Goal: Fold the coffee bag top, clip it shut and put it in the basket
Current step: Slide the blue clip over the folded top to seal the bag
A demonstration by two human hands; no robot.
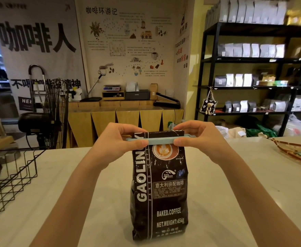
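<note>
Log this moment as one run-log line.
stage: clipping | coffee bag: upright on counter | clip: across folded top | left hand, right hand: pinching clip ends | basket: left, bag not in

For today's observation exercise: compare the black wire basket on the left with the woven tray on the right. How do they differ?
The wire basket is black open metal wire you can see through; the woven tray is a solid weave in tan with reddish bands. The wire basket has tall, zigzag-patterned sides, whereas the woven tray is shallow. The woven tray holds something green; the wire basket's contents are cut off. Both rest on the white counter and run out of view.
</note>
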